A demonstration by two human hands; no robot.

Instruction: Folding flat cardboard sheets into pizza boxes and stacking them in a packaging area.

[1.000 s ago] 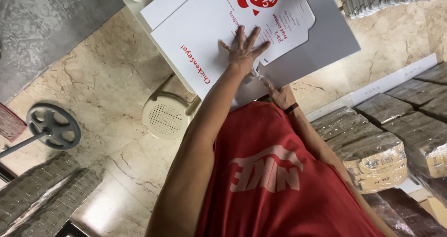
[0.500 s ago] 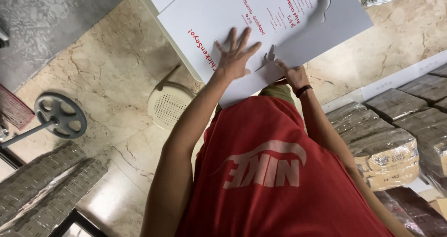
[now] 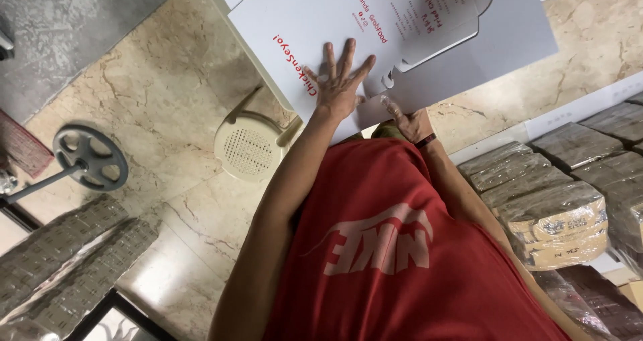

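A stack of flat white cardboard box sheets (image 3: 435,66) with red print lies in front of me, the top one die-cut with flaps. My left hand (image 3: 338,80) rests flat on the top sheet with its fingers spread. My right hand (image 3: 410,121), with a dark band at the wrist, pinches the near edge of the sheets just below a cut-out tab. My red shirt fills the lower middle of the view.
A white plastic stool (image 3: 251,143) stands under the sheets' near-left corner. Wrapped bundles of flat brown cardboard (image 3: 556,207) are stacked at the right, and more wrapped bundles (image 3: 60,260) lie at the lower left. A round grey stand base (image 3: 90,157) sits on the marble floor.
The printed sheets have shifted up and away in the view. My right hand has come up to their near edge; my left hand stays spread on top.
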